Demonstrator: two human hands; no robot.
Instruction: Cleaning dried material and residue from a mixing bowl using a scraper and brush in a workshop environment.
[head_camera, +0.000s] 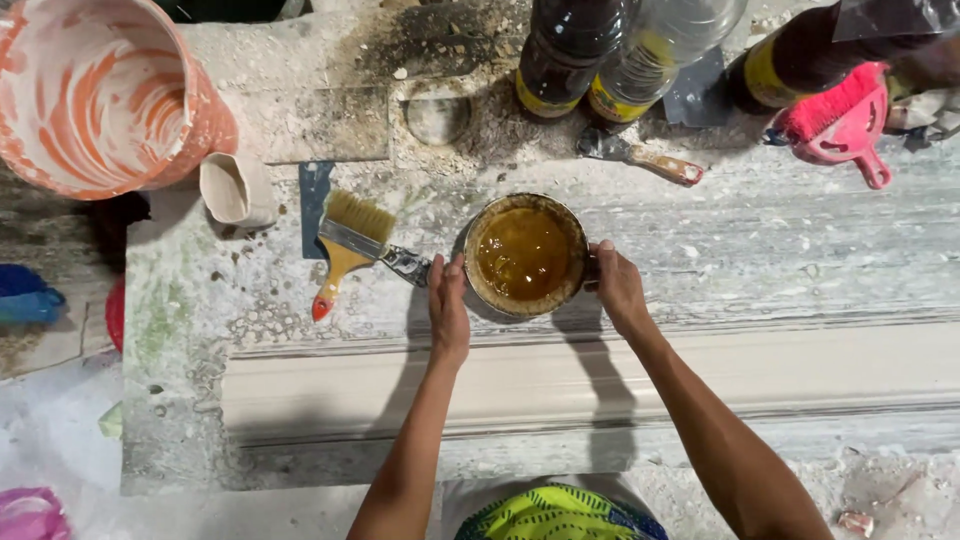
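Frame centre: left hand (447, 308) and right hand (617, 287) each grasp a side of the bowl (525, 256) of amber liquid; paintbrush (346, 246) just left.

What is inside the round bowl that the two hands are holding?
The bowl holds a thick amber-brown liquid, with residue crusted along its rim. The liquid is opaque, so the bottom is hidden. The left hand and right hand touch its sides.

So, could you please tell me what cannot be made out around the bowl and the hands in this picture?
- Head view: the fingers of the left hand and right hand curl behind the bowl, so the grip is unclear.
- The bottles are cut off by the top edge; their caps are unseen.
- The bowl's bottom is hidden by brown liquid.
- The orange bucket is cut off at the top left corner.
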